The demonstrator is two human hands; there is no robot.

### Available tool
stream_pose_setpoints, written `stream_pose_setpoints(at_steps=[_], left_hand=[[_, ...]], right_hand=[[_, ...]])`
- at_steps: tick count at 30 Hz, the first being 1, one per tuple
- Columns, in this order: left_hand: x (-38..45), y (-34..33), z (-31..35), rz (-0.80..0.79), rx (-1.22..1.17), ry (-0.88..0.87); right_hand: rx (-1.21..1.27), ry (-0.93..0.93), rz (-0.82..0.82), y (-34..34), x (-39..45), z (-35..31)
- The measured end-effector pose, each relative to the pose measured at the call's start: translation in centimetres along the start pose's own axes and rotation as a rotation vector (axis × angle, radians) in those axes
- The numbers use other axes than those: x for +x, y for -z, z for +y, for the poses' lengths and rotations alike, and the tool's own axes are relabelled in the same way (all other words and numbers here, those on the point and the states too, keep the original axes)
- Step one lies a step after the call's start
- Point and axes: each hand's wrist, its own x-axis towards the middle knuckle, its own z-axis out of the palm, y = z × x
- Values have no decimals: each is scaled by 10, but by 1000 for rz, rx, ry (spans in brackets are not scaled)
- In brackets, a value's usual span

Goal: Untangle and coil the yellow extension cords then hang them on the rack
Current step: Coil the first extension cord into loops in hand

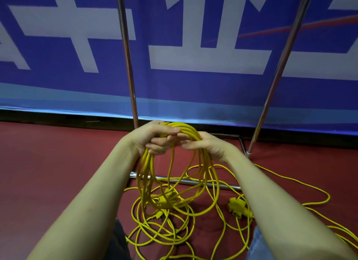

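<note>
A: Dark red floor (58,163), a blue banner (174,85) with big white lettering right behind, and the chrome rack (127,66) standing between the two. Its uprights rise past the top of the view and a base bar lies across the floor under the hands.

B: Where's the cord?

A: Part of it is a coil (186,132) gathered at chest height. The left hand (155,139) has its fingers (160,145) curled round the top of the bundle, thumb over it. The right hand (205,145) is just beside, fingers bent onto the same strands; whether it grips them or only guides a loop I can't quite tell, the fingertips are hidden behind the cord.

B: And the rest?

A: The loops hang down from the hands, and below them a loose tangle (164,221) sprawls on the floor, with a yellow socket block (240,207) lying to the right and another plug end buried in the heap, it seems.

B: So what could spoil it?

A: I'd judge the hanging loops are the risk. They dangle straight into the floor pile, so pulling in more length could drag a knot or the plug up into the coil. A strand also runs under the rack's base bar area and could snag there. And the bundle is thick for one hand; ease the grip and loops may slip off.
</note>
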Motion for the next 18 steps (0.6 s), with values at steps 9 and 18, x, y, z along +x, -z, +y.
stream_pose_setpoints(at_steps=[9,18], left_hand=[[-1,14,4,411,112,60],[2,23,-4,479,172,-51]], right_hand=[[-190,-37,183,13,-2,13],[-109,15,335,12,-11,0]])
